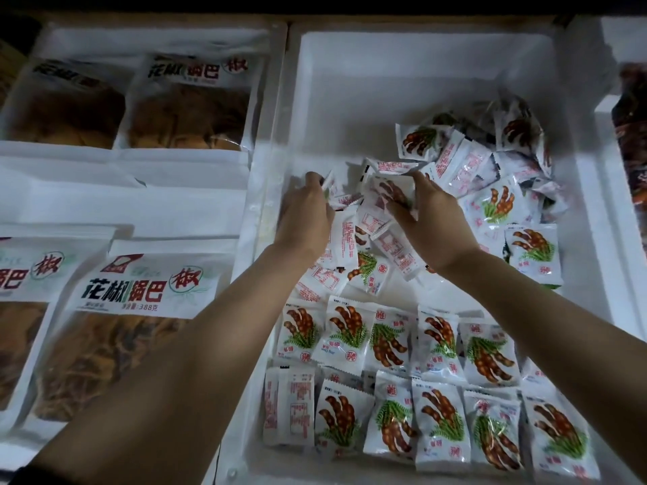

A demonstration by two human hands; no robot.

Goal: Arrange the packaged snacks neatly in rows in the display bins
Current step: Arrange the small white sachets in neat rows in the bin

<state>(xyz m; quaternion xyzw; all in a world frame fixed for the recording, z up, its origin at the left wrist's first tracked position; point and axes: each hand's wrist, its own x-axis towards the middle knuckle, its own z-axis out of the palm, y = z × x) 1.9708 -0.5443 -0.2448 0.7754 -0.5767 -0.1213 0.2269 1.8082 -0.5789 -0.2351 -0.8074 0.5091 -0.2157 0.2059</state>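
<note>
Head view: a big white foam display bin [350, 82] is seen from above, and the small white snack packets printed with brown pods and green leaves [490, 162] are all inside it. 2 tidy rows [437, 344] are laid flat across the near end, mostly picture side up. The rest are heaped loosely through the middle and against the far right wall.

The left hand [308, 215] is reached into the middle jumble with fingers curled together, and an edge-on packet [327, 182] is pinched at the fingertips (bit blurry tbh). By the right hand [430, 222], just beside it, a pod-print packet [388, 194] is gripped between thumb and bent fingers.

Next door on the left, large window-front bags of golden-brown crisps with black and red lettering [147, 288] are laid flat. Dark reddish packs [633, 134] can be made out at the right edge, too dim to identify.
</note>
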